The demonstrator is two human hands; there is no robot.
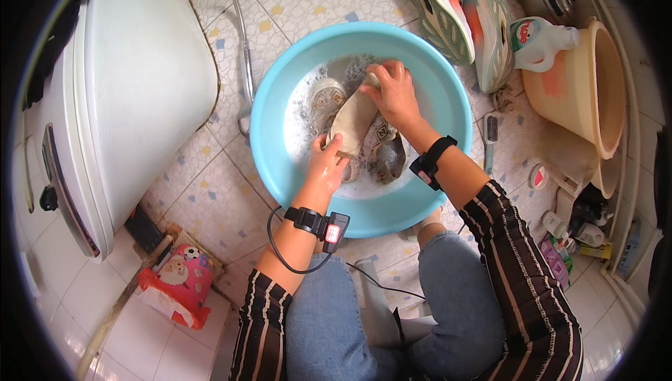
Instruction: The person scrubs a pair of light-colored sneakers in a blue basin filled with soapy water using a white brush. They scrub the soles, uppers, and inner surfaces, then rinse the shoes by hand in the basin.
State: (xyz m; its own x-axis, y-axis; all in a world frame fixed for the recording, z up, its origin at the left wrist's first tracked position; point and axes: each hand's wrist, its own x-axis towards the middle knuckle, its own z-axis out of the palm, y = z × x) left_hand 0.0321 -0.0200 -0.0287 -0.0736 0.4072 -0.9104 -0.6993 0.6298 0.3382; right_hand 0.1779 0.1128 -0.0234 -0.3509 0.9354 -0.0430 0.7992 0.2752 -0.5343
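Observation:
Both my hands hold a beige insole (354, 121) over a round light-blue plastic basin (270, 171). My left hand (325, 166) pinches its lower end, thumb on top. My right hand (394, 92) grips the upper end, with the fingers curled around the edge. Under the insole, sudsy water (299, 139) stands in the basin. One wet fabric shoe (328, 95) with a diamond pattern lies in it at the left, partly hidden by the insole. A similar shoe (388, 158), its opening showing, rests at the right below my right hand.
A shower head (244, 121) lies left of the basin, by a white tub-like appliance (147, 55). On the right are a pair of sneakers (446, 19), a detergent bottle (538, 42), a beige bucket (562, 92) and a scrub brush (490, 134). A red bag-lined bin (184, 276) is lower left.

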